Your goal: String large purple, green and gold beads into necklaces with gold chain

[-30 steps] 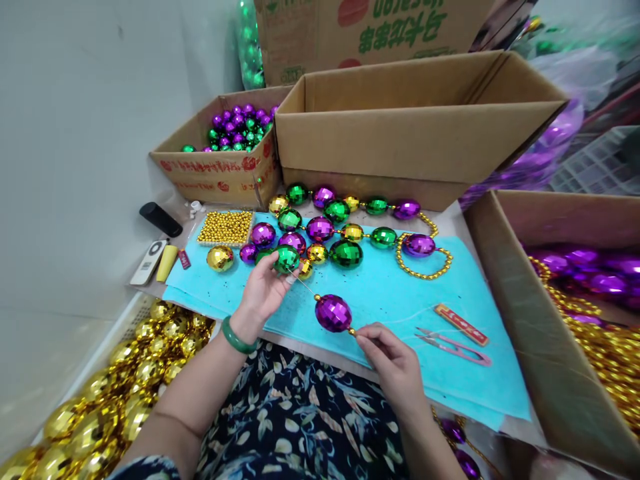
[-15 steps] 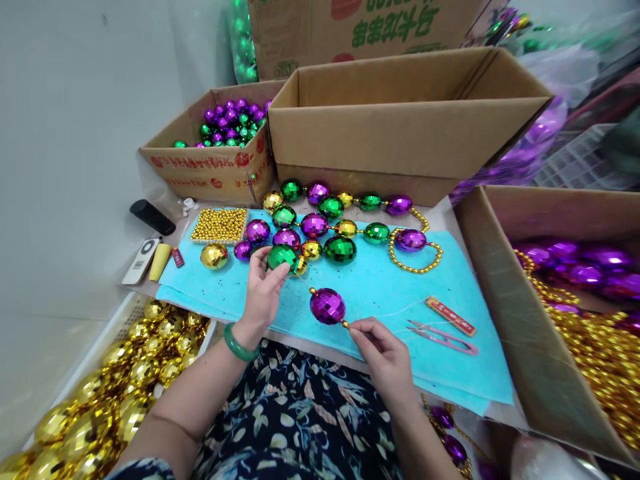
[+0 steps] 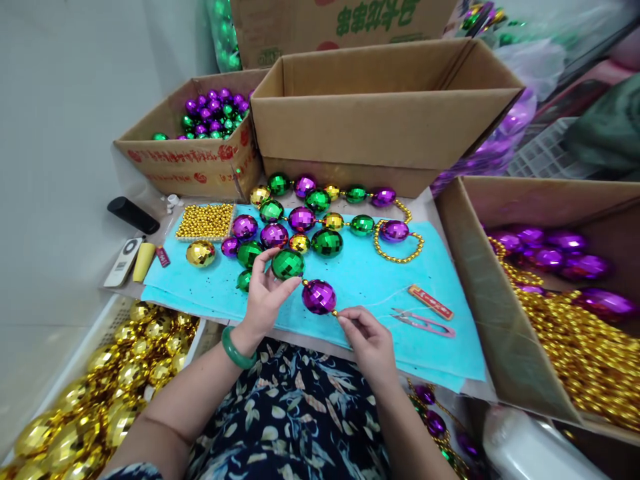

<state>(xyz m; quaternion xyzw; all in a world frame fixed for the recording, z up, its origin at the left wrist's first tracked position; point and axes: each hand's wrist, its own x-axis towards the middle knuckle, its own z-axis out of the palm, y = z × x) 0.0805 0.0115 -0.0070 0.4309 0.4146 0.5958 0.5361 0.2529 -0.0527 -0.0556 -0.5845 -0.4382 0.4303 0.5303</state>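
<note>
Blue cloth (image 3: 360,283) ended under the right hand (image 3: 370,343), fingertips pinching a gold bead (image 3: 335,313), snips (image 3: 431,325) rightward, strung beads (image 3: 302,219) crowding beyond the left hand (image 3: 263,297), clasping a green bead (image 3: 289,265).

Back carton (image 3: 280,30): bold green characters, upside down from where I stand, two of them boxy and alike, with smaller green print low on its left and bits of red emblem, all too soft to read for certain. Left carton (image 3: 175,170): two rows of red characters between round red emblems on the side, too small to make out. On the table, pale characters run along a red strip (image 3: 431,302), a small red tag (image 3: 163,257) bears blurred light lettering, and a white slab (image 3: 123,263) shows a dark ring above a patch of fine marks, none legible.
</note>
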